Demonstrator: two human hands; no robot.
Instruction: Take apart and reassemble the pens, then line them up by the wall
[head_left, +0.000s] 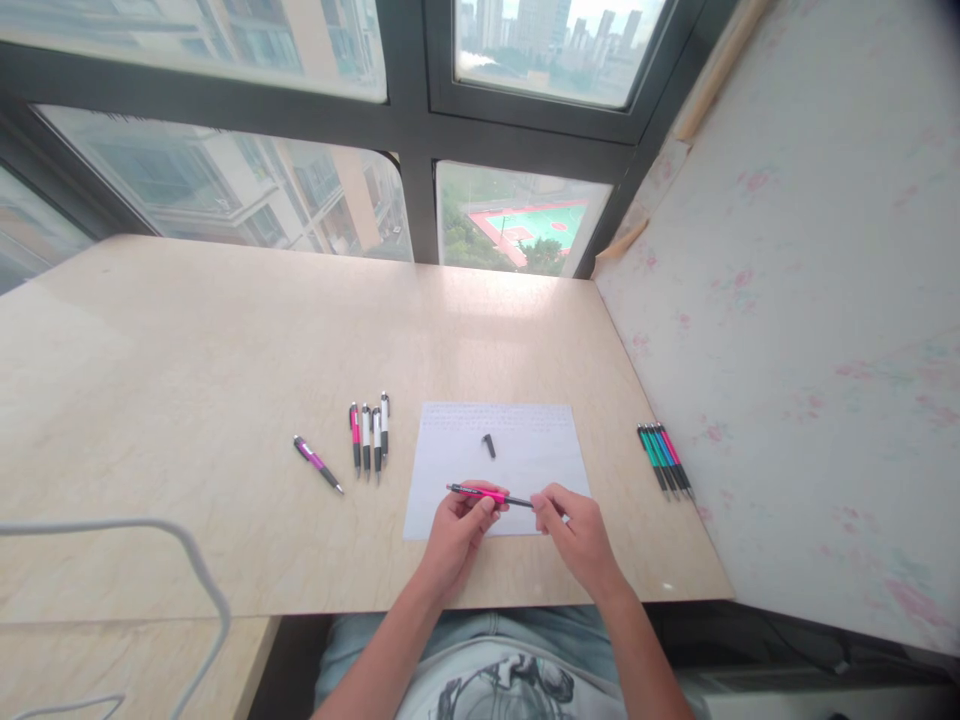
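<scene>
A bright pink pen (491,496) with dark ends lies level above the sheet of paper (450,450). My left hand (459,525) is closed around its pink barrel. The fingers of my right hand (574,525) pinch the thin dark end on the right; the very tip is hidden by them. On the paper just beyond my hands rests a small black piece (489,446), bent at its top; I cannot tell its exact kind. Faint lines of writing run along the paper's far edge.
Left of the paper lie several pens in a group, one pink (355,440) and others white (377,445). A purple pen (318,465) slants farther left. Several green, blue and pink pens (660,460) lie by the wall (825,400). A white cable (187,555) curves at the left.
</scene>
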